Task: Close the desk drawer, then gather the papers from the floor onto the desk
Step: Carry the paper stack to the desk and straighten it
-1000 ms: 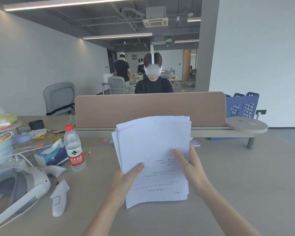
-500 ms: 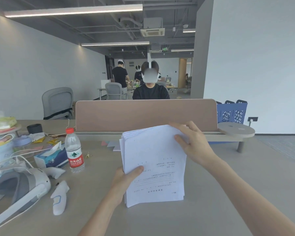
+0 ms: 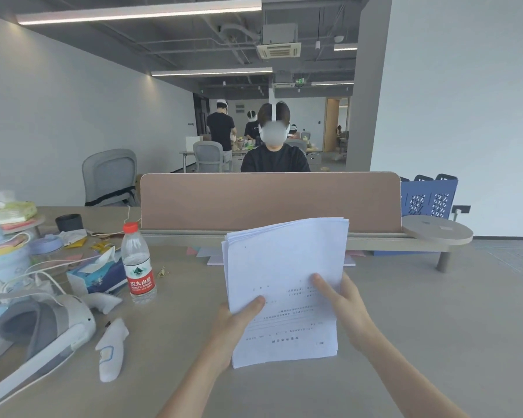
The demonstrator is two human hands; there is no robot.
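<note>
Across the lower half of the frame runs the desk (image 3: 435, 342), grey-beige top, bare on its right side. Behind it at mid-frame stands a tan divider panel (image 3: 269, 200), full width of the centre. Lower left: white headset (image 3: 43, 333) lying on the desk with white cables trailing toward the left edge.

Centre frame: stack of papers (image 3: 284, 267), white, printed text on the top sheet, held upright and tilted a little back, bottom edge at or just above the desk surface; cannot tell if it touches. Sheet edges at the top are slightly fanned, not flush.

Left hand (image 3: 239, 321) grips the stack's lower left edge, thumb pressed on the front sheet, fingers hidden behind. Right hand (image 3: 344, 306) grips the right edge, thumb on the front sheet, fingers wrapped behind. Both clenched on the paper.

Left of the papers, well apart: 1 clear water bottle (image 3: 138, 263), red cap and red label, upright. Just beside it to the left, a blue tissue box (image 3: 95, 276). Below these, a white controller (image 3: 112, 348) lying flat.
</note>
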